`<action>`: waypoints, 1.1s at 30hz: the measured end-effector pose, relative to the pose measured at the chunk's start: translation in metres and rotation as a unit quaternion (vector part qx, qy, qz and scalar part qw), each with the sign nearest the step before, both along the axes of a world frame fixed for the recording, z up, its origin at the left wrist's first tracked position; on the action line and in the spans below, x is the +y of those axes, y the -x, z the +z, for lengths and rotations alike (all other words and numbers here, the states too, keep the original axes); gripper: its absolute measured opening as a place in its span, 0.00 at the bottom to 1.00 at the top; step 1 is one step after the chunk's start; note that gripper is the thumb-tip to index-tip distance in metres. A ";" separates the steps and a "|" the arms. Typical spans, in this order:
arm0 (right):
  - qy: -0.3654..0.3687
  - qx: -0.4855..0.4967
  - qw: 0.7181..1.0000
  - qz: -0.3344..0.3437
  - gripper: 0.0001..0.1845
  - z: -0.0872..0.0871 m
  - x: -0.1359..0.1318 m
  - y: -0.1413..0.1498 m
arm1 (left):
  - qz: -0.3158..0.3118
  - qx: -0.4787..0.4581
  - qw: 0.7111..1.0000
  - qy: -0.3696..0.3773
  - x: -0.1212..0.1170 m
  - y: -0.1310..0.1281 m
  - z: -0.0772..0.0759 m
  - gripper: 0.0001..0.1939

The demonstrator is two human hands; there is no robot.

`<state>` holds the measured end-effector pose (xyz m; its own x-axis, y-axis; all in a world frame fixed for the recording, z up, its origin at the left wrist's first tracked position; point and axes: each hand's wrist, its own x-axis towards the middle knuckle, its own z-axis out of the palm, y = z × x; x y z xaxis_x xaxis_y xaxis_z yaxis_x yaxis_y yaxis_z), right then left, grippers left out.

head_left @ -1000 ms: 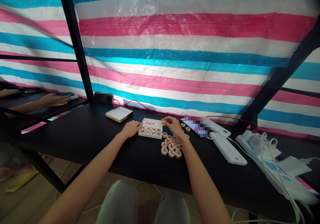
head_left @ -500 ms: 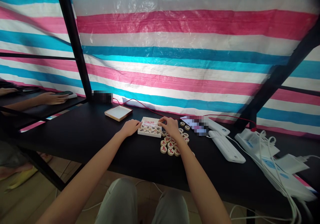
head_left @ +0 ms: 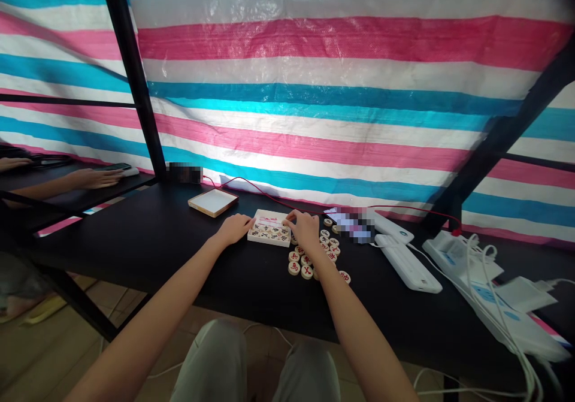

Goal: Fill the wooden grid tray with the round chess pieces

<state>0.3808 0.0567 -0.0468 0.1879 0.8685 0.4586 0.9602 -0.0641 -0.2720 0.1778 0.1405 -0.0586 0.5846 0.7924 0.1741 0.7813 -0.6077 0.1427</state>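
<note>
A shallow white box (head_left: pixel 268 218) lies on the black table (head_left: pixel 157 240) with several round wooden chess pieces inside it. My left hand (head_left: pixel 233 229) rests against the box's left side, its fingers curled onto the edge. Over the box's right edge is my right hand (head_left: pixel 306 229), with the fingertips drawn together in a pinch; what they hold is hidden. Several loose wooden chess pieces (head_left: pixel 309 264) with red characters lie just right of the box, beside and under my right wrist.
The box's lid (head_left: pixel 213 202) lies to the back left. A phone (head_left: pixel 353 223), two white power banks (head_left: pixel 406 264), a power strip (head_left: pixel 453 251) and cables sit to the right. Another person's hand (head_left: pixel 92 178) rests at the neighbouring desk, far left. A striped tarpaulin hangs behind.
My right hand has slid a little towards me along the box's right edge, uncovering more loose pieces to its right. My left hand stays on the box.
</note>
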 end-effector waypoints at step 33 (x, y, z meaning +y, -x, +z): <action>0.103 0.052 0.989 0.095 0.13 0.008 -0.005 -0.002 | 0.009 0.008 1.000 0.006 0.001 0.000 -0.001 0.26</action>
